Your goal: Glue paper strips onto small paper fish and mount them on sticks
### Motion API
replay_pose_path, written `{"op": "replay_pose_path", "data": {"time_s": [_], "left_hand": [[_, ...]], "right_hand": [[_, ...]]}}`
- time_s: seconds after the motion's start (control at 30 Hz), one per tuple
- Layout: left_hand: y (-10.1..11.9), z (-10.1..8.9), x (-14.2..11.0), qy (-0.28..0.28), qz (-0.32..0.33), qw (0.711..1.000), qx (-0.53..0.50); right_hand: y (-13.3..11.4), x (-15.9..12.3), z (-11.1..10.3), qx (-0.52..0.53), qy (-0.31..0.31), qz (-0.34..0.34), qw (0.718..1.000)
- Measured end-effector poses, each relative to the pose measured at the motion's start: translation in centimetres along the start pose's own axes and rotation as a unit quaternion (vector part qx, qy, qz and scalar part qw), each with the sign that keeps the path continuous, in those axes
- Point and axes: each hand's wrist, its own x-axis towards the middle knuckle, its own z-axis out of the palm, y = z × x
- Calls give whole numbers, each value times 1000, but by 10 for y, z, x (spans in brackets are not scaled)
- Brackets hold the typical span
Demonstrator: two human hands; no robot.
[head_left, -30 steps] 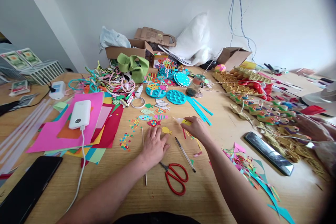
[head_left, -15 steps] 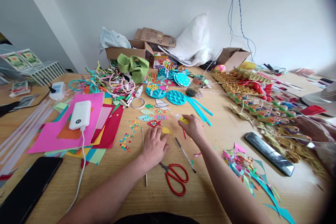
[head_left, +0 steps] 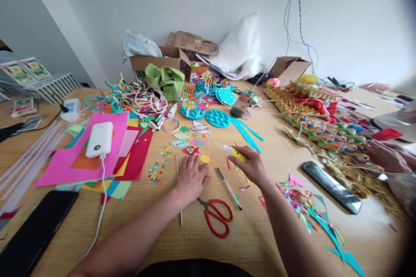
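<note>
My left hand [head_left: 193,178] lies palm down on the table, fingers stretched out. Beside its fingertips is a yellow paper fish [head_left: 206,159], and a red paper fish [head_left: 190,150] with dots sits just beyond. My right hand [head_left: 251,165] is wrapped round a small glue bottle [head_left: 234,153] with a yellow label, its clear nozzle tilted to the left above the table. More decorated paper fish [head_left: 199,142] lie in a group farther back. Left of them are small coloured paper dots [head_left: 155,173]. Under my left hand runs a thin wooden stick [head_left: 181,212].
Red-handled scissors [head_left: 218,220] and a pen [head_left: 229,189] lie near my hands. Coloured sheets carry a white power bank [head_left: 99,139] at left. Paper scraps [head_left: 300,203] and a phone [head_left: 332,187] are right; a glass jar [head_left: 242,104] stands behind. Another person's hand [head_left: 378,156] is far right.
My right hand has moved a little to the right and nearer with the glue bottle, showing more of its label. My left hand stays in place.
</note>
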Motion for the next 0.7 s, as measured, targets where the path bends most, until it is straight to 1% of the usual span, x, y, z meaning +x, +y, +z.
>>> {"op": "replay_pose_path", "data": {"time_s": [0.1, 0.23, 0.33, 0.47, 0.7], "left_hand": [[-1, -1, 0, 2, 4, 1000, -5], [-1, -2, 0, 6, 3, 1000, -10], [-1, -3, -1, 10, 4, 1000, -13], [-1, -3, -1, 10, 2, 1000, -13], [-2, -2, -1, 5, 3, 1000, -14]], "right_hand": [[-1, -9, 1, -35, -55, -18, 998], [-2, -15, 10, -88, -90, -38, 991], [-6, -16, 15, -124, -102, -57, 985], [-12, -16, 17, -168, -118, -85, 975], [-15, -17, 14, -213, -135, -94, 963]]}}
